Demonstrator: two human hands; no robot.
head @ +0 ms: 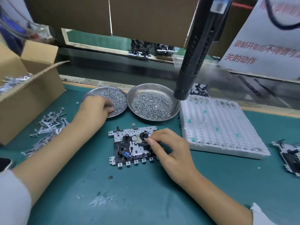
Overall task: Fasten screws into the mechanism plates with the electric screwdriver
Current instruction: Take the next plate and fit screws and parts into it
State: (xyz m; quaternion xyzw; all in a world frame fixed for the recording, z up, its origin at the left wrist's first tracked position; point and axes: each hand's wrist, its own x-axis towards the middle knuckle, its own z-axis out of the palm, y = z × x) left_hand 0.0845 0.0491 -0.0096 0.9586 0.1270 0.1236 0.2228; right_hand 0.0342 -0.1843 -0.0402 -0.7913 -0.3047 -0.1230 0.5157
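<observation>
On the green counter (162, 200), the right hand (172, 148) has its grip pinched on a tiny part at the right side of the plate (129, 148), which lies flat with its long side going left to right. Behind it, the left hand (95, 109) dips curled fingers into the left dish (120, 95) of screws (113, 96); I cannot tell if it holds one. Over the right dish (177, 109) the screwdriver (194, 54) hangs alone, tip down, leaning a little.

Bare forearms run from white sleeves to the left hand (94, 109) and right hand (170, 148).
</observation>
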